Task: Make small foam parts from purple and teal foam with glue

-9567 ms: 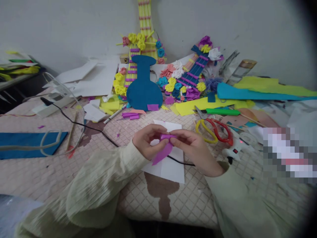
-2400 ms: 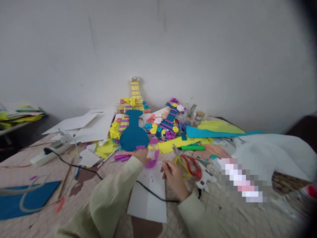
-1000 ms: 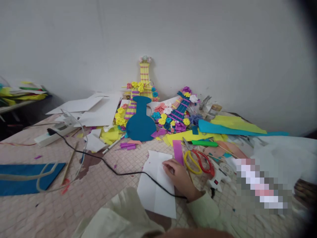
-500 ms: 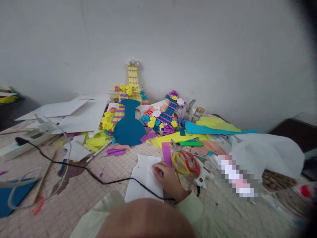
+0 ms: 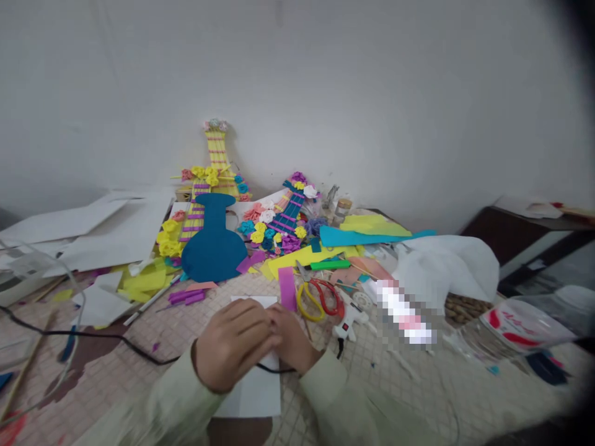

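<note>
My left hand (image 5: 231, 342) and my right hand (image 5: 294, 338) meet over a white sheet of paper (image 5: 253, 393) near the table's front edge. The left hand's fingers are curled and lie over the right hand's fingertips. Anything held between them is hidden. A purple strip (image 5: 287, 288) lies flat just beyond my hands. To its right are yellow and red scissors (image 5: 318, 298) and a white glue gun (image 5: 349, 322). A black cable (image 5: 106, 337) runs in from the left and under my hands.
A blue vase-shaped cutout (image 5: 214, 246) leans among paper-flower pieces (image 5: 274, 226) at the wall. White sheets (image 5: 106, 232) lie at the left, with yellow and blue foam sheets (image 5: 367, 232) and a white bag (image 5: 446, 266) at the right. A clear plastic container (image 5: 525, 325) sits far right.
My left hand has come back into view and closed in over my right hand above the white sheet. The view has swung to the right. The purple strip lies where it was.
</note>
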The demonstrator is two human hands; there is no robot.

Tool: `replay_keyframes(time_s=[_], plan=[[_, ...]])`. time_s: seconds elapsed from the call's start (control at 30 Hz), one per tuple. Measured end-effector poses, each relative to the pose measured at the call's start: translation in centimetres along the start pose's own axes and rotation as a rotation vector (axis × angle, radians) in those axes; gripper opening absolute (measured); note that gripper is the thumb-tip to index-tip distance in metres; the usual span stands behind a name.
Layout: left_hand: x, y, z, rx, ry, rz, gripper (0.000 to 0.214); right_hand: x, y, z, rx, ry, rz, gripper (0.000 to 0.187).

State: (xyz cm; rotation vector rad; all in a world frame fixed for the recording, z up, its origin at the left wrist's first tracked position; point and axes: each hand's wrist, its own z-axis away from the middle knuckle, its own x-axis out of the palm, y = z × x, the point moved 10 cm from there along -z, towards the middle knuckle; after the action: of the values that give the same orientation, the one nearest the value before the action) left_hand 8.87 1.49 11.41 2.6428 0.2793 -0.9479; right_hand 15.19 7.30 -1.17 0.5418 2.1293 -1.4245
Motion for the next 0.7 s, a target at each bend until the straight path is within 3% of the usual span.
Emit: replay_keyframes(time_s=[0.07, 0.17, 0.27, 0.37, 0.5, 0.7], plan=[[1.5, -2.1, 1.0, 0.011, -0.106, -0.164, 0.012, -0.1, 0.1, 0.1, 0.019, 0.013, 0.012, 0.017], [3.1, -6.6, 4.6, -0.104, -0.076, -0.304, 0.02, -0.2, 0.2, 0.2, 0.034, 0.023, 0.03, 0.022], [5.4, -9.7, 8.1, -0.214, -0.07, -0.273, 0.028, 0.0, 0.4, 0.3, 0.039, 0.012, 0.047, 0.025], [7.2, -10.5, 10.0, -0.24, -0.091, -0.181, 0.031, 0.3, 0.5, 0.3, 0.045, 0.007, 0.06, 0.025], [8.4, -10.7, 10.4, -0.263, -0.157, -0.107, 0.032, 0.6, 0.9, 0.3, 0.047, -0.002, 0.063, 0.027], [7.9, -11.5, 10.4, -0.3, -0.112, -0.118, 0.026, 0.7, 1.0, 0.2, 0.034, -0.007, 0.078, 0.026]])
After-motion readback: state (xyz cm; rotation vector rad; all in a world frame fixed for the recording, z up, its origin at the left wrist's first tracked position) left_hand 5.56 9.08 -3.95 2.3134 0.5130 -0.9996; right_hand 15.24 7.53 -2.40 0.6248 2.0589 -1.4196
